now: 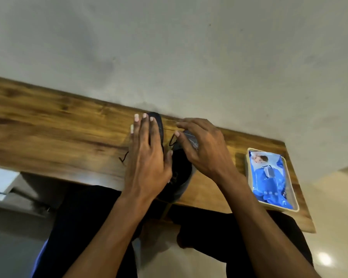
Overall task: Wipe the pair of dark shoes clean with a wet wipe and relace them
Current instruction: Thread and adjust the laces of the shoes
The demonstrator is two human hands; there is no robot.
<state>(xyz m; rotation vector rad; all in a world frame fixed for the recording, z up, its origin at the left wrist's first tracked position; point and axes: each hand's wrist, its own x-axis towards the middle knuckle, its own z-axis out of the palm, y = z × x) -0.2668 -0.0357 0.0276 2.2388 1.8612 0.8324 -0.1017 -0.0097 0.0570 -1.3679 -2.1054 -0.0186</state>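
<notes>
Two dark shoes stand side by side on the wooden table [48, 125], toes toward the wall. My left hand [147, 157] lies flat over the left shoe [159, 125], fingers stretched out, hiding most of it. My right hand [201, 149] cups the front of the right shoe [181, 169], fingertips curled at its tongue. A thin black lace [172, 140] loops between the two shoes, and another lace end [124, 157] trails on the wood to the left. The blue pack of wet wipes [269, 177] rests in a shallow tray at the right.
The cream tray [296, 205] under the wipes sits near the table's right end. A plain grey wall [169, 47] runs right behind the table. My dark-trousered legs [84, 227] are under the front edge. A white block [0, 181] shows at the left.
</notes>
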